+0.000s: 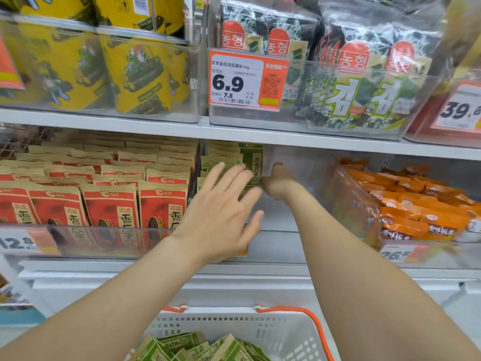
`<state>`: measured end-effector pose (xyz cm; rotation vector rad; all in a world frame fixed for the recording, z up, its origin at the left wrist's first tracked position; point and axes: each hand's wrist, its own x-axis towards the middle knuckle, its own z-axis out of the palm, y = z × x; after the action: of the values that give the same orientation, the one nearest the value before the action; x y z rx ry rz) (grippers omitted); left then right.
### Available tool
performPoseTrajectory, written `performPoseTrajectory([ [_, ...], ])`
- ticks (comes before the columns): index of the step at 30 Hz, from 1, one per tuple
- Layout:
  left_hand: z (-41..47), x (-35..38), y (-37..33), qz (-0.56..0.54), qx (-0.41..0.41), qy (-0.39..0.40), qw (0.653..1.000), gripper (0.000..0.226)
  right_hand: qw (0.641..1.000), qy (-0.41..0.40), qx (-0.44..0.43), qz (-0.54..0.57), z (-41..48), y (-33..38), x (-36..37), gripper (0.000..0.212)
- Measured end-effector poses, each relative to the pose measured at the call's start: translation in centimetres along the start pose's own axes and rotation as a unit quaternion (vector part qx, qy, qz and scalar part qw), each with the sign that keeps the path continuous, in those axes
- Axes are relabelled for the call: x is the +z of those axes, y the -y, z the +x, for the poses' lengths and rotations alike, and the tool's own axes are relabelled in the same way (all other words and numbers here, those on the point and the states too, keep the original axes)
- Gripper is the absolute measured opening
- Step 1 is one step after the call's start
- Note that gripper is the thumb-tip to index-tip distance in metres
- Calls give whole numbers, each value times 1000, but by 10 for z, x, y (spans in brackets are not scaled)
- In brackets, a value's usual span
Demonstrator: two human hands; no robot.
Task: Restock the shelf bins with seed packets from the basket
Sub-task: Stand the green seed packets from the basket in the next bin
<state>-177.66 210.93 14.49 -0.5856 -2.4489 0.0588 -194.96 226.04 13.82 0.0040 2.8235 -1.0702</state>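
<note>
The left hand [221, 212] is wide open, fingers straight and spread. Its fingertips lie against the row of green packets [216, 162] in the clear bin [299, 165] at the frame's centre. Just at 3 o'clock of it, the right hand [277, 185] is curled, thumb up, holding the right edge of an upright green seed packet [252, 160] at the front of that row. Most of its fingers are hidden.

That packet bears vertical Chinese characters. At 9 o'clock, red seed packets [109, 207] read 洽洽 and 香瓜子 behind a blurred tag showing 12.8. At 3 o'clock lie orange packets [421, 204].

On the white shelf [312, 142] above, an orange price tag [247, 79] reads 6.9, 7.5 and 16g, beside seaweed packs [364, 74] with Korean lettering. Yellow packs [135, 74] stand at 10 o'clock.

At 6 o'clock, a white basket [286, 324] with orange handles holds more green seed packets [197, 347].
</note>
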Motion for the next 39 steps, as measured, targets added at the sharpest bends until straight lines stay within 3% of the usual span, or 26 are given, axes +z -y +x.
performPoseTrajectory([
  [2,-5,-6,-5,-18,6,-29,999,38,999,-9,-2,-40,-11,1,-4,68],
  [3,-7,-9,-7,-18,11,-40,999,36,997,-25,-14,-67,-18,2,-5,59],
  [6,-11,-21,-17,-28,23,-70,997,21,977,-110,-91,-155,-49,5,-7,28],
  [9,-21,-26,-28,-43,37,-48,997,15,942,-205,-172,-202,-89,4,-10,23],
  [14,-48,-19,-48,-54,22,193,979,32,843,-279,-369,-275,-143,-31,-12,9],
  [16,-56,-12,-54,-46,37,279,958,30,810,-247,-436,-303,-158,-50,-4,5],
  [18,-65,-5,-58,-52,48,368,927,30,805,-187,-456,-329,-173,-67,9,5],
  [20,-76,4,-62,-66,42,455,887,31,810,-76,-425,-396,-186,-85,28,12],
  [22,-82,12,-65,-70,37,517,853,31,833,80,-312,-449,-197,-102,46,15],
  [24,-89,20,-67,-61,31,558,827,32,862,191,-211,-420,-206,-131,73,12],
  [27,-93,29,-71,-56,22,573,817,34,872,287,-126,-375,-219,-173,119,18],
  [29,-92,32,-73,-64,26,567,821,34,886,316,-89,-327,-231,-192,143,45],
  [33,-88,34,-75,-71,34,564,822,36,911,338,-92,-217,-244,-207,183,91],
  [36,-87,34,-74,-67,37,563,823,35,920,314,-59,-226,-246,-211,210,102],
  [39,-86,33,-71,-67,30,563,823,36,929,270,-20,-251,-250,-205,227,99],
])
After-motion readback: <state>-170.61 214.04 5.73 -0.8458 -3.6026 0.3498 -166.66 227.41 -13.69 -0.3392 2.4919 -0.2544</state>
